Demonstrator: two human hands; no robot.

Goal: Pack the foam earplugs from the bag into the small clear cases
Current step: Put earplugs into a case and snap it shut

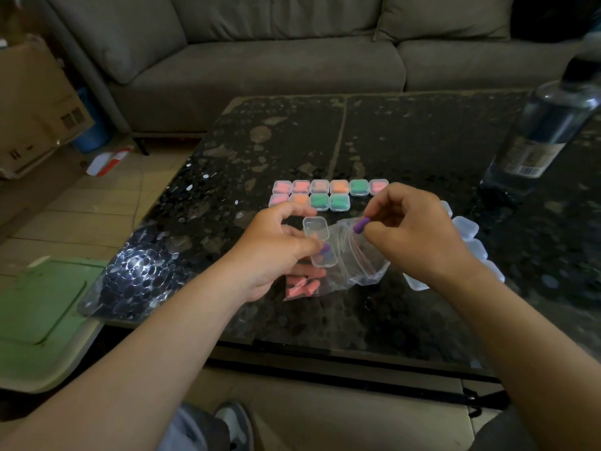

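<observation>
My left hand [274, 245] holds a small clear case [320, 244] with its lid flipped up; a purple earplug lies in its base. My right hand [413, 232] pinches a second purple earplug [360, 224] just right of the case, above the mouth of the clear zip bag [361, 262]. The bag lies on the dark table between my hands, and pink earplugs [302, 286] show through its lower left end. Two rows of filled cases [325, 193] with pink, orange and green plugs sit behind my hands. Empty clear cases [468, 229] lie partly hidden behind my right hand.
A clear water bottle [546, 131] stands at the table's right back. A shiny dark round thing [136, 271] sits at the table's front-left corner. A grey sofa [260, 60] runs behind the table; cardboard boxes [35, 102] and a green lid [42, 307] are on the left.
</observation>
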